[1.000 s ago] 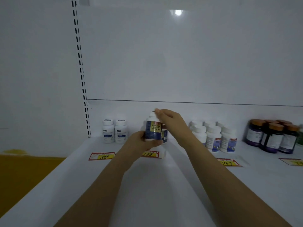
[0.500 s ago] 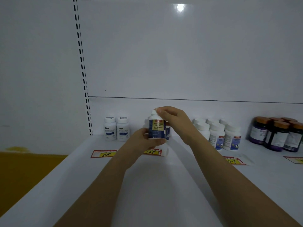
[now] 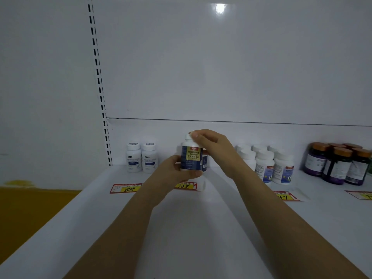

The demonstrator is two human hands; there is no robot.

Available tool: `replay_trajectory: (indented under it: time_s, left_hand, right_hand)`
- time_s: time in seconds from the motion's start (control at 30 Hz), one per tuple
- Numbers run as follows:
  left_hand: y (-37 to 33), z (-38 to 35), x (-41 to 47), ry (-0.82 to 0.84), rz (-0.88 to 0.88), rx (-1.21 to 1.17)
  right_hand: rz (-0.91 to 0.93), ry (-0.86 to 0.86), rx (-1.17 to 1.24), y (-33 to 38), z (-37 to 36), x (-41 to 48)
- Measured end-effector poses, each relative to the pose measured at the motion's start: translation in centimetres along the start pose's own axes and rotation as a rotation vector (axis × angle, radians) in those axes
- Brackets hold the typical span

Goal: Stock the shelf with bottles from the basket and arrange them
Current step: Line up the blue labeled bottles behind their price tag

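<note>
A white shelf (image 3: 201, 228) in dim light: just behind its yellow price tag (image 3: 186, 185) marked 168, a dark-labelled bottle (image 3: 191, 158) stands upright, the left hand (image 3: 173, 172) curled round its base, the right hand (image 3: 213, 146) pinching its white cap.

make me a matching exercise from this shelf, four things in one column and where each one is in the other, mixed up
Things
1. blue-label bottle
2. two white bottles
3. dark jars with brown lids
4. price tag marked 88

Places
a. far right of the shelf
b. lying flat on the shelf, front left
c. gripped low by the left hand, with the right hand at its cap
d. standing at the back, near the slotted upright

Pairs: 1-c, 2-d, 3-a, 4-b
</note>
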State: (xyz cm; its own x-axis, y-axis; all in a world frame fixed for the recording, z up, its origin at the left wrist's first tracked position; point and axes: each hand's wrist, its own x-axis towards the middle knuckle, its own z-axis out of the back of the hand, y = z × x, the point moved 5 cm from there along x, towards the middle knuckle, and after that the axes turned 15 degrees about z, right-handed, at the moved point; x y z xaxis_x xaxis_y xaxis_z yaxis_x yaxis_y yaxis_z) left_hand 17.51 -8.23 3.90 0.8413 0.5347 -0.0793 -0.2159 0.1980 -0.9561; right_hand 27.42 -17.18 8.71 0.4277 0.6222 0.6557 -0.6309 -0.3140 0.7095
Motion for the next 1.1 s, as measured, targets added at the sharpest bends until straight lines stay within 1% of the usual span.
replay_trajectory:
  time_s: [0.17, 0.27, 0.33, 0.4, 0.47, 0.53, 0.6, 0.63, 0.77, 0.87, 0.9, 0.97, 1.07, 1.1]
  left_hand:
    - [0.0, 0.1, 0.0, 0.008, -0.012, -0.029]
    - [-0.2, -0.1, -0.3, 0.047, -0.025, -0.076]
    - [-0.4, -0.2, -0.6, 0.062, -0.07, -0.086]
    - [-0.9, 0.0, -1.2, -0.013, -0.156, -0.062]
    - [-1.4, 0.4, -1.4, -0.159, -0.202, -0.066]
    - [-1.6, 0.6, -1.6, -0.293, -0.246, -0.03]
    - [-1.7, 0.6, -1.6, -0.336, -0.277, 0.003]
    - [-1.7, 0.5, -1.5, -0.308, -0.275, -0.014]
    - [-1.7, -0.2, -1.5, -0.059, -0.195, -0.081]
    - [-2.0, -0.1, -1.7, 0.041, -0.167, -0.24]
    - [-2.1, 0.2, -1.9, 0.027, -0.186, -0.268]
    - [-2.5, 0.7, -2.4, -0.053, -0.256, -0.25]
    - [-2.8, 1.1, -2.9, -0.161, -0.314, -0.186]
    - [-2.8, 1.2, -3.0, -0.171, -0.314, -0.175]
  right_hand:
    - [0.013, -0.021, -0.025, 0.2, 0.1, 0.0]
    - [0.033, -0.052, 0.041, 0.6, 0.3, -0.1]
    - [0.032, -0.068, 0.098, 0.8, 0.6, 0.0]
    - [0.013, -0.077, 0.222, 0.9, 0.5, 0.1]
    - [-0.018, -0.076, 0.327, 1.2, 0.2, 0.1]
    - [-0.017, -0.051, 0.265, 1.6, -0.2, 0.0]
    - [0.01, -0.039, 0.166, 1.9, -0.3, -0.1]
    - [0.022, -0.051, 0.151, 1.9, -0.1, -0.1]
    - [0.054, -0.086, 0.187, 2.4, 0.5, -0.3]
    - [0.099, -0.083, 0.222, 3.3, 0.5, -0.2]
    - [0.108, -0.087, 0.246, 3.6, 0.4, -0.2]
    - [0.113, -0.094, 0.254, 4.1, 0.3, -0.2]
    - [0.134, -0.1, 0.119, 4.5, 0.2, -0.3]
    - [0.14, -0.11, 0.106, 4.5, 0.3, -0.4]
